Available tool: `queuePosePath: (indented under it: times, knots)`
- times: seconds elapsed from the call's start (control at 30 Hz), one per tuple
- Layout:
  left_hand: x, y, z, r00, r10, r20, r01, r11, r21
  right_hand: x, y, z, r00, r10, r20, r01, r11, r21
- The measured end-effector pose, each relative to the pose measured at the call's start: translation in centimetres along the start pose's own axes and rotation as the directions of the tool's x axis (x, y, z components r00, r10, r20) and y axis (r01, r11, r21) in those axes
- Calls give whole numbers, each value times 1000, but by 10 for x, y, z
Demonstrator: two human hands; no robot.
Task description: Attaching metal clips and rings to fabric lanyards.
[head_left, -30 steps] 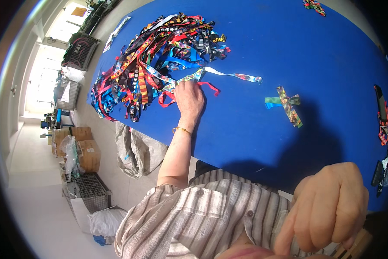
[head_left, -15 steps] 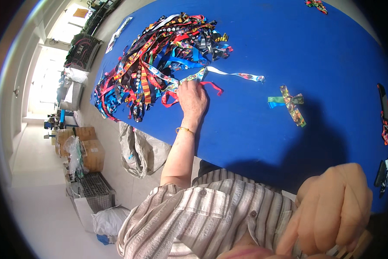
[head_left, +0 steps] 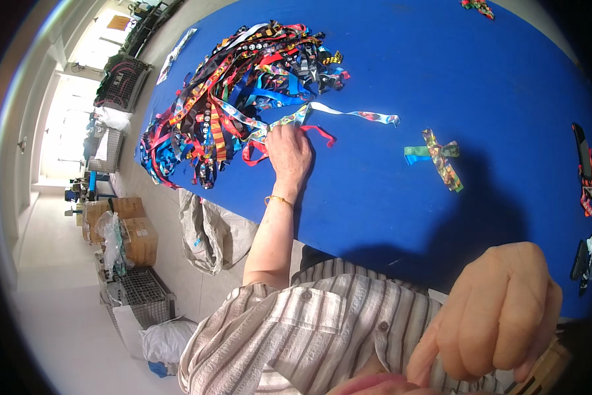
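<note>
My left hand [head_left: 289,153] rests at the near right edge of a big tangled pile of printed ribbon straps [head_left: 207,108]. Its fingers curl down over a light patterned strap [head_left: 294,117], and the fingertips are hidden. From there a white-and-blue strap end [head_left: 365,116] runs out to the right. A red strap [head_left: 321,135] lies just beside the fingers. My right hand [head_left: 500,309] is raised close to the camera, above the table's near right side, with its fingers bent inward. Whether anything is in it stays hidden.
Folded green, blue and patterned straps lie crossed [head_left: 438,160] on the blue table [head_left: 388,59]. More strap bundles sit at the far edge [head_left: 478,8] and right edge [head_left: 587,181]. On the floor at left are a grey sack [head_left: 210,234], cardboard boxes [head_left: 140,240] and wire baskets [head_left: 144,289].
The view has shifted slightly, so everything sits a little further left. My right hand has moved slightly left and up. My left hand keeps its place on the straps.
</note>
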State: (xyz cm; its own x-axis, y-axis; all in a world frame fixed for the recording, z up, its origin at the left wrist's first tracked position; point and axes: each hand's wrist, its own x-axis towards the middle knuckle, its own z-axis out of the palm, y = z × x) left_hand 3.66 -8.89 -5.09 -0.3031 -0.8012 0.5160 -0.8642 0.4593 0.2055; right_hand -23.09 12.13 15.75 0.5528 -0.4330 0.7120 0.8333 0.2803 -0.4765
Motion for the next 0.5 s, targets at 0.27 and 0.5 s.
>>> queuePosePath:
  times: [0.27, 0.5]
  knots:
    - [1, 1, 1, 1000, -1, 2, 1, 1000, 8, 2, 7, -7, 998, -61, 24, 53, 967, 250]
    - [3, 4, 4, 1000, 0, 8, 0, 1000, -8, 1, 7, -2, 993, -117, -1, 113, 959, 258]
